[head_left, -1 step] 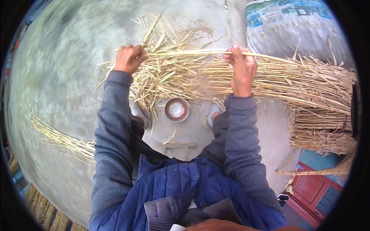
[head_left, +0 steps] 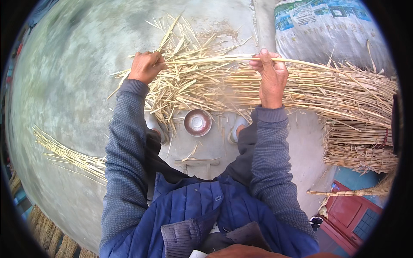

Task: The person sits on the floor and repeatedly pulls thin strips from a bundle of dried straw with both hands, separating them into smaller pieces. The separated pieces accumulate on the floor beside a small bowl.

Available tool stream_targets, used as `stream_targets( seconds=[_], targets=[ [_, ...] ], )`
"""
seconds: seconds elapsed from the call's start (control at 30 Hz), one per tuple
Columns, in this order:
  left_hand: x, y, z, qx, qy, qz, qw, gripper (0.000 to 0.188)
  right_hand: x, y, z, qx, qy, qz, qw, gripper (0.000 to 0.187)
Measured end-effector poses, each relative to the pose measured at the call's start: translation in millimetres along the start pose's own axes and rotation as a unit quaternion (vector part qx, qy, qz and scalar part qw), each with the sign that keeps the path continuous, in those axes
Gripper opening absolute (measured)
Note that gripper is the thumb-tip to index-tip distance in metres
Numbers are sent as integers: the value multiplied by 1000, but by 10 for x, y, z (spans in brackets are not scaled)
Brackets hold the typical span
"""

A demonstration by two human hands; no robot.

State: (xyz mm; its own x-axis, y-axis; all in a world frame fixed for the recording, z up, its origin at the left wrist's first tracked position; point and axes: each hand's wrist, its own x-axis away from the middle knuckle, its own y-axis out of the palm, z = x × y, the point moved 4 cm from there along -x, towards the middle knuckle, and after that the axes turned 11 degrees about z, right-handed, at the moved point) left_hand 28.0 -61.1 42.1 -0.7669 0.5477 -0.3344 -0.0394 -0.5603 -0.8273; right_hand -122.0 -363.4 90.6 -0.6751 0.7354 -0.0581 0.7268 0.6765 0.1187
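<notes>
Above the heap of flat, straw-coloured dry strips [head_left: 185, 91] on the grey concrete floor [head_left: 73, 86], a long, slender, pale-yellow dry stalk [head_left: 215, 59] spans the gap between the two hands. The left hand [head_left: 148, 67] is curled closed around its left part; the right hand [head_left: 270, 79] pinches it narrowly between thumb and fingers, its far end running on over the thick sheaf of tan, dry stalks [head_left: 309, 88]. The stalk is probably very light, springy along its length, smooth and somewhat slippery, and likely to split or snap if bent sharply; a light pinch near each end, with the middle free, should suit it. Counts: hands, two; round metal bowl with a reddish-brown inner wall [head_left: 197, 122], one; pale grey shoes [head_left: 235, 129], two, one on either side of the bowl; white woven sack with a blue-green printed band [head_left: 331, 38], one; small spread bunch of yellow stalks [head_left: 71, 153] at left, one. Strips and sheaf stalks overlap too closely to count.
</notes>
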Motion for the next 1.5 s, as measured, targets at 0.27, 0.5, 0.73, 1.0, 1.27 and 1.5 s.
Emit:
stream_targets(
  seconds=[0.27, 0.5, 0.73, 1.0, 1.27, 1.5],
  targets=[
    [-115, 391, 463, 354, -137, -139, 914, 31, 66, 37, 1, -36, -18, -32, 999, 24],
    [-249, 389, 92, 490, -247, -30, 835, 20, 157, 69, -32, -41, -53, -75, 995, 24],
    [-163, 35, 163, -87, -38, 144, 985, 27, 188, 200, 44, -11, -41, -93, 995, 23],
    [-87, 152, 605, 144, 97, 62, 983, 19, 414, 548, 280, -12, 16, -159, 987, 26],
    [139, -61, -217, 70, -92, -75, 990, 21, 148, 247, 105, -41, 23, -127, 991, 21],
    [92, 257, 360, 212, -43, 102, 971, 23, 203, 421, 184, -67, 27, -115, 991, 20]
  ],
)
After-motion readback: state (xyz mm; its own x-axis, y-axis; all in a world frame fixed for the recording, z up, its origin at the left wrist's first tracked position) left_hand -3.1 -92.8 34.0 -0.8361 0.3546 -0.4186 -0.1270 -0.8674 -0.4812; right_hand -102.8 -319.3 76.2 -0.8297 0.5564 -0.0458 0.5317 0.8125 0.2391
